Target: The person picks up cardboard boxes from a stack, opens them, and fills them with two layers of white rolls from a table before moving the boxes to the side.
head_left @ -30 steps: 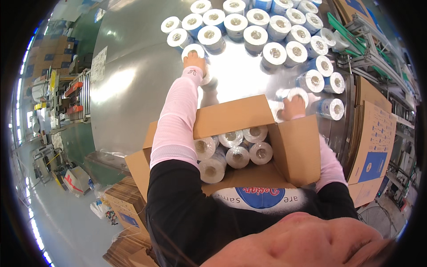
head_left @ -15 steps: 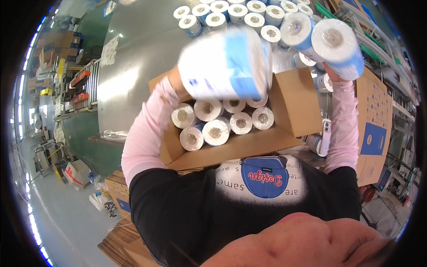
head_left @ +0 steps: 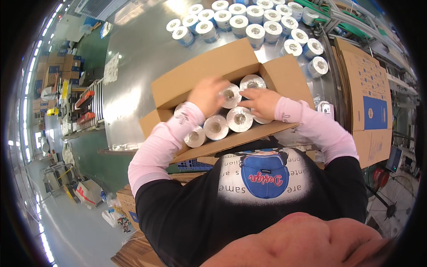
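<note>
An open cardboard box (head_left: 204, 66) stands in front of me, holding several plastic-wrapped white paper rolls (head_left: 215, 127) upright with their cores facing up. Over the box, my left hand (head_left: 207, 98) is smeared by motion at the left side of a roll (head_left: 230, 95); its fingers cannot be made out. My right hand (head_left: 263, 105) reaches in from the right, fingers stretched apart over the roll tops, holding nothing. Just beyond its fingers sits another wrapped roll (head_left: 252, 83). My hands and forearms hide some of the rolls.
On the metal table (head_left: 129, 93), many blue-and-white wrapped rolls (head_left: 239, 25) stand at the far side. Flattened printed cartons (head_left: 367, 102) lean at the right, near a white phone-like object (head_left: 325, 108). A fan (head_left: 391, 207) stands at lower right.
Both hands came down and inward to the box. The wrapped rolls they held up are out of my raised grip, and rolls now lie under my hands in the box.
</note>
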Action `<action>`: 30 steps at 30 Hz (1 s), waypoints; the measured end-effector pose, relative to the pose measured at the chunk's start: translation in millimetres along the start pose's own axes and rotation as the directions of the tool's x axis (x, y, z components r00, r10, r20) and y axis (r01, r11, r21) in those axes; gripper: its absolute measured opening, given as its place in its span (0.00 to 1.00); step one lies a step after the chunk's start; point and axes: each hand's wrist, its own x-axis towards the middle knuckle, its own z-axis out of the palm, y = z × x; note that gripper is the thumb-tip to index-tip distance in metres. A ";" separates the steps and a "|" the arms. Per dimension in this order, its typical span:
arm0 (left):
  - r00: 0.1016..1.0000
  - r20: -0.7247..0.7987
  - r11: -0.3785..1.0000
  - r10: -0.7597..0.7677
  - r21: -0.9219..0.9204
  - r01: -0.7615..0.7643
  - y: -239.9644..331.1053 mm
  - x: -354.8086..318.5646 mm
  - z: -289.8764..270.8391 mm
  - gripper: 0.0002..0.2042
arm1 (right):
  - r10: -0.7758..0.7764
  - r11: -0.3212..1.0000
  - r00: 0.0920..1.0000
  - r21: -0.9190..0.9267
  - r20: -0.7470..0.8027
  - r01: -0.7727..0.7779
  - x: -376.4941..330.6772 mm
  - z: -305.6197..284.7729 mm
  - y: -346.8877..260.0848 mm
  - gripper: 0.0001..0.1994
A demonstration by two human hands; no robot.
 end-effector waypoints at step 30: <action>0.762 0.348 0.829 -0.546 0.355 0.432 -156.1 363.3 169.7 0.29 | 0.924 0.332 0.373 -0.307 -0.085 -0.892 -37.3 13.5 352.5 0.21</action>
